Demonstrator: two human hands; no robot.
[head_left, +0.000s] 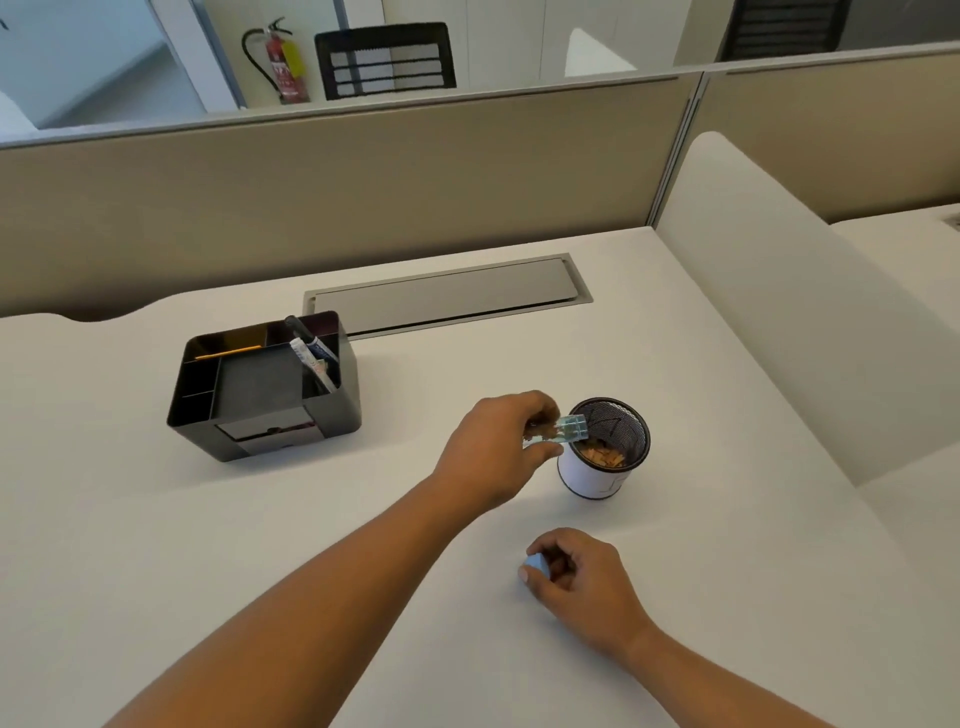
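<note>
Center-right of frame: my L hand (493, 447) pinches a clear box (563, 431), tipped on its side w/ open end over the rim of the mesh cup (597, 475). Brown bits (605, 457) lie in the cup. Lower right: R hand (582, 577) curled round a blue cap (535, 564), resting on the desk (260, 545). Black organizer (260, 395) sits left of center, well apart from the cup.

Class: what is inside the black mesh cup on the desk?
Inside the mesh cup lies a heap of small orange-brown pieces. The left hand holds a clear container tilted over its rim. Whatever lies under the heap is covered.
</note>
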